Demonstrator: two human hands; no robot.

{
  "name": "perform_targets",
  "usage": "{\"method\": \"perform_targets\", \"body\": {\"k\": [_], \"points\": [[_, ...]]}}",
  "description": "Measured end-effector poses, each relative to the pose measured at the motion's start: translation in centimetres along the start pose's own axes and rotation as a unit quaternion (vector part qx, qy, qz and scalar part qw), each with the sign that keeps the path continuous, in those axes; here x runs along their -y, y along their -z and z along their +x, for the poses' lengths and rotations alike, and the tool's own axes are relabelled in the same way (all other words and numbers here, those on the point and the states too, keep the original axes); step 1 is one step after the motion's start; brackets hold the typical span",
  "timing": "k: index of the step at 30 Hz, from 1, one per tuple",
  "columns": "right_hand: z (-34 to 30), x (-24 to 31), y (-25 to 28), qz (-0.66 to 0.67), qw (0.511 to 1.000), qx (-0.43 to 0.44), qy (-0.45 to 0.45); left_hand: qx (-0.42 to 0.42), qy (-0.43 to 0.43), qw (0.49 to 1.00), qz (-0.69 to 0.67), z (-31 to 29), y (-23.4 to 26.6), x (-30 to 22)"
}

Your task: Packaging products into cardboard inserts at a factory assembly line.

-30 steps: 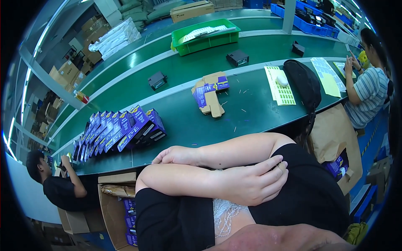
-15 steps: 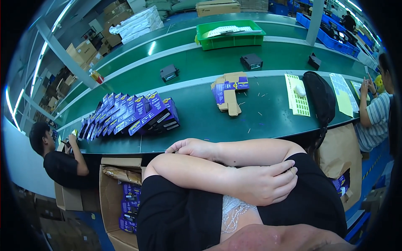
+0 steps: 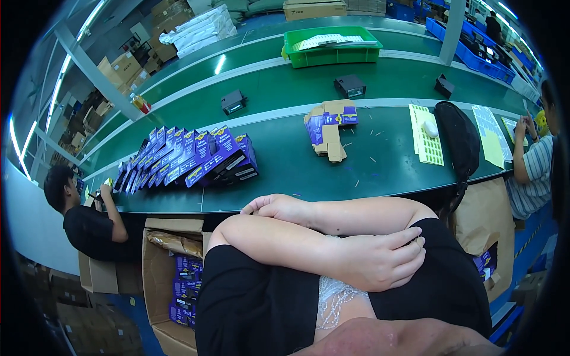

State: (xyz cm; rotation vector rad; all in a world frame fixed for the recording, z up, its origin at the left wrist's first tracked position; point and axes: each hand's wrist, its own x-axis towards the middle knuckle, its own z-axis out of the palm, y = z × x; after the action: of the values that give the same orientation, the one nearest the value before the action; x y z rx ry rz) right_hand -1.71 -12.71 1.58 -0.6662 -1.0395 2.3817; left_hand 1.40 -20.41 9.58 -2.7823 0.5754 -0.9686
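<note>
Purple boxes (image 3: 196, 155) lean in a row on the table (image 3: 285, 160) at ten o'clock; flat cartons (image 3: 317, 132) lie at twelve. Left hand (image 3: 383, 259) and right hand (image 3: 282, 209) rest apart, fingers slack and loosely curled, forearms (image 3: 279, 240) crossed.

On the near bench (image 3: 285, 166) in my remote feed, boxes (image 3: 196, 155) stand left, flat cartons (image 3: 325, 132) lie mid-bench, and label sheets (image 3: 420, 139) then a pouch (image 3: 458, 142) lie right. Behind, three devices (image 3: 350, 86) sit spread before a bin (image 3: 335, 57) holding papers (image 3: 332, 40). Below left, an open carton (image 3: 154, 273) contains packages (image 3: 185, 291).
</note>
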Motion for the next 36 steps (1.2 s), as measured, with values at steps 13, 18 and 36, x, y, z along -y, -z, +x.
{"method": "perform_targets", "body": {"k": [13, 18, 36], "points": [[-2.2, 1.6, -0.8, -0.227, 0.973, -0.022, 0.020, -0.016, 0.029, 0.999, 0.013, -0.7, -0.2, 0.0], [-1.8, 0.3, 0.4, -0.141, 0.990, -0.012, -0.011, 0.012, 0.039, 0.999, -0.024, -0.6, 0.0, -0.1], [-2.9, 0.6, 0.3, -0.170, 0.985, -0.012, -0.030, -0.036, 0.246, 0.955, 0.160, -3.6, -1.1, 0.6]]}}
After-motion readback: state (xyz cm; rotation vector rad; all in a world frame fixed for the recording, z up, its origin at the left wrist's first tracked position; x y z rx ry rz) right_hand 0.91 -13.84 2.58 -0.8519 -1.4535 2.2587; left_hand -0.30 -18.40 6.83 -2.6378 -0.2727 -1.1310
